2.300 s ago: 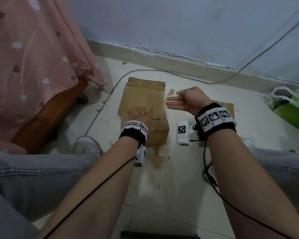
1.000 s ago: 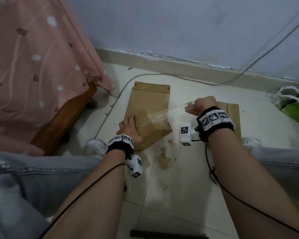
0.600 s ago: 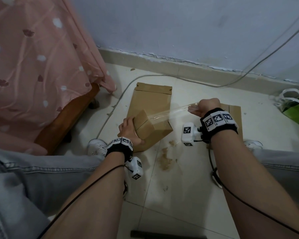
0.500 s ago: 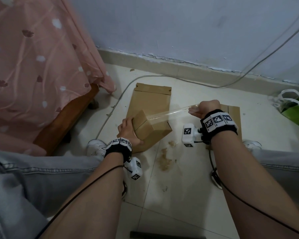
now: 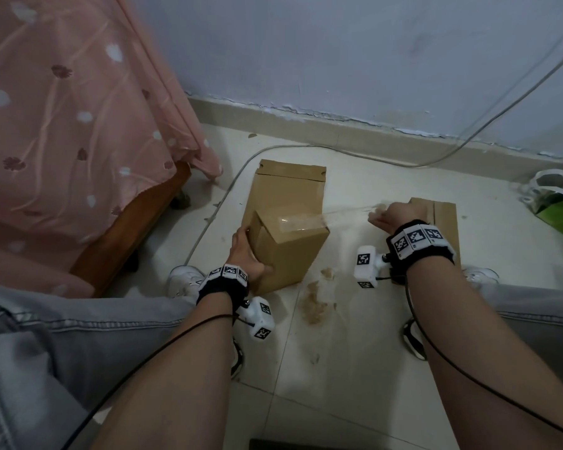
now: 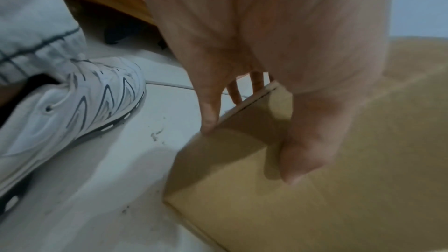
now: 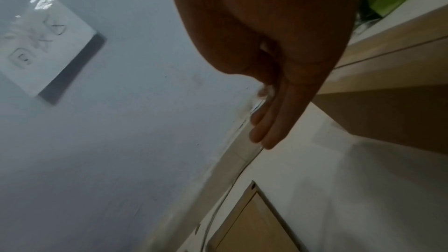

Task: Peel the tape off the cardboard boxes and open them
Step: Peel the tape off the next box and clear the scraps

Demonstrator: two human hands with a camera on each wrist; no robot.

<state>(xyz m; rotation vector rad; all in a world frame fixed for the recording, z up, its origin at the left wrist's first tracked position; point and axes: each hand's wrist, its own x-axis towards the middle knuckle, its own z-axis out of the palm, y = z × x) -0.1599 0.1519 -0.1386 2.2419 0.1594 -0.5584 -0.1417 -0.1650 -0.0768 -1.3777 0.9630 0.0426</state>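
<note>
- Your left hand [image 5: 245, 254] grips the near left corner of the cardboard box [image 5: 286, 251]: thumb on the side facing you, fingers [image 6: 211, 114] wrapped over the left end. The left wrist view shows the same hold.
- The box sits on the tiled floor [image 5: 355, 352], tipped up on one edge and tilted, partly over a flattened cardboard sheet [image 5: 290, 186] lying behind it.
- Your right hand [image 5: 391, 214] is to the right of the box, clear of it, pinching the free end of the clear tape [image 5: 345, 213].
- The tape stretches taut as a strip from the top face of the box across to your right hand; the other end is still stuck to the box top.
- In the right wrist view the fingers [image 7: 269, 129] lie close together and point downward; the tape appears only as a faint glint at them.
- A second flat cardboard piece [image 5: 442, 219] lies on the floor just behind your right wrist.
- A brown smear [image 5: 312, 303] marks the floor between your forearms.
- A green bag [image 5: 556, 203] is at the far right, a white cable [image 5: 338, 151] runs along the wall base, and a pink bedspread [image 5: 78, 108] hangs at the left.
- A white sneaker [image 6: 70, 106] is beside the box on the left.
</note>
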